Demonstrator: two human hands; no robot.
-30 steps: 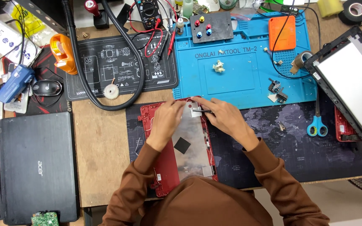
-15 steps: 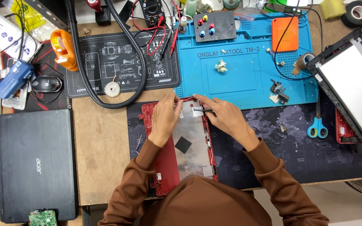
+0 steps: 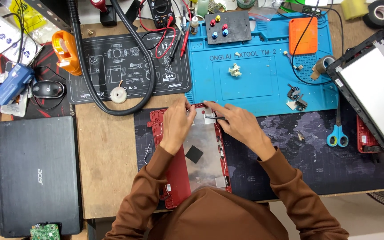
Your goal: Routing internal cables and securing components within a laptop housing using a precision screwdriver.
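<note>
From the head camera, looking straight down on the bench, we see a red laptop lid shell (image 3: 174, 178) lying open-side up on a dark map-patterned mat (image 3: 316, 160), its inside lined with a silvery sheet (image 3: 205, 164) that carries a small black square pad (image 3: 194, 154). Our left hand (image 3: 177, 124) rests flat on the upper left part of the shell, fingers spread toward its top edge and not closed on anything. Our right hand (image 3: 241, 124) sits at the upper right of the shell, thumb and forefinger pinched on a thin dark tool (image 3: 213, 118) whose tip points left across the top of the silvery sheet; we cannot tell just what kind of tool it is.

Just beyond the shell lies a blue work mat (image 3: 263, 84). Blue-handled scissors (image 3: 338, 133) lie on the dark mat well to the right, near a detached screen panel (image 3: 374, 89). A closed black laptop (image 3: 34, 173) sits well to the left.
</note>
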